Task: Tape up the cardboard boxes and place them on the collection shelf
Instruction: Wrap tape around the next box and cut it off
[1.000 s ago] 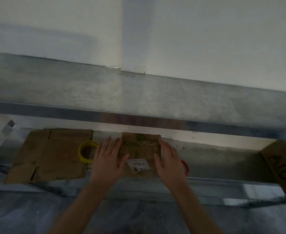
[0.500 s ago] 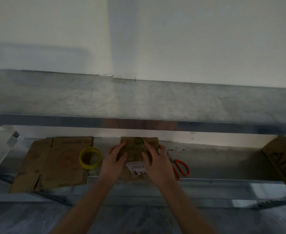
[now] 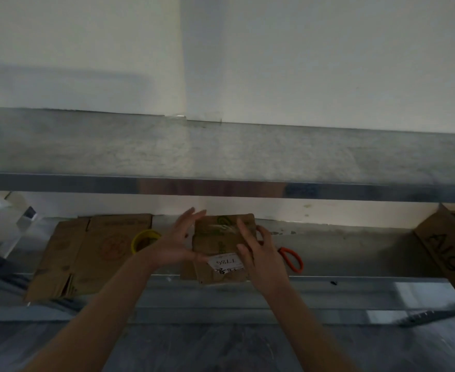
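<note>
The person shows as two bare arms, the left forearm (image 3: 100, 312) and the right forearm (image 3: 307, 326), both slender and uncovered along the whole length that is in view, from the bottom edge upward. The left hand (image 3: 175, 242) and the right hand (image 3: 261, 259) are bare as well, with long, thin fingers (image 3: 186, 224). The light is dim and the view soft, so nails, fine lines and any small marks on them cannot be made out.
</note>
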Available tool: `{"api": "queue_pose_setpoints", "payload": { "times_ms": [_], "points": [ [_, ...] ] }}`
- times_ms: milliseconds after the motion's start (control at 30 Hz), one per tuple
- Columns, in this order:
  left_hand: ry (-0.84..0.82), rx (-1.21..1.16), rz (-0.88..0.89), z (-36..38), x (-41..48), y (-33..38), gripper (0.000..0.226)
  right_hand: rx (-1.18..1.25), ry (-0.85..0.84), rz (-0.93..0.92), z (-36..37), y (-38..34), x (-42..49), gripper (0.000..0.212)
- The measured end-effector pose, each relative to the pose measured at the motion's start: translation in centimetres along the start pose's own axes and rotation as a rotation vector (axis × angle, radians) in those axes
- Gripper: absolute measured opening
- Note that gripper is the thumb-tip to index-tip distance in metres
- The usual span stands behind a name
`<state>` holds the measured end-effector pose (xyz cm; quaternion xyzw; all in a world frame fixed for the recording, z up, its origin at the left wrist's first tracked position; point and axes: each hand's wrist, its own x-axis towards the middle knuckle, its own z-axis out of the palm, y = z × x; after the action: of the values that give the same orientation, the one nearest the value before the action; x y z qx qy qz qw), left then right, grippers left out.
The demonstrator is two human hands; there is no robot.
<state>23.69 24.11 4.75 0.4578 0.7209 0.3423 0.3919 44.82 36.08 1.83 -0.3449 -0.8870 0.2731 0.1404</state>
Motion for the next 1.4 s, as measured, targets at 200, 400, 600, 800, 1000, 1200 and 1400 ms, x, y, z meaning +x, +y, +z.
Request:
{"api": "queue_pose_setpoints", "payload": {
  "times_ms": [200, 400, 600, 800, 1000, 1200, 1400],
  "points": [
    [0.024, -0.109, 0.047, 1.7, -1.5, 0.2, 0.096, 0.702, 0.26, 0.404, 2.1, -1.5, -4.3, 0.066],
    [0.538, -0.172, 0.006, 7.4, -5.1, 1.5, 0.117, 0.751, 0.112, 0.151, 1.5, -4.9, -5.5, 0.055],
    [0.515, -0.188, 0.207, 5.3, -6.2, 3.2, 0.079, 0.725, 0.055, -0.043, -1.5, -5.6, -3.4, 0.093],
    [0.436, -0.063, 0.16, 4.0, -4.5, 2.4, 0.061, 0.579, -0.04, -0.032, -1.5, -3.8, -1.9, 0.071],
    [0.459, -0.227, 0.123, 4.4, -4.0, 0.9, 0.054, 0.451, -0.054, -0.033, -0.6, -3.4, -0.7, 0.066],
    [0.521, -0.294, 0.077, 3.8, -5.4, -1.2, 0.053, 0.392, -0.038, -0.091, 1.4, -4.9, -0.5, 0.066],
    [0.598, -0.208, 0.078, 3.0, -7.0, -2.6, 0.059, 0.403, -0.046, -0.119, 3.3, -6.2, -0.4, 0.065]
  ]
}}
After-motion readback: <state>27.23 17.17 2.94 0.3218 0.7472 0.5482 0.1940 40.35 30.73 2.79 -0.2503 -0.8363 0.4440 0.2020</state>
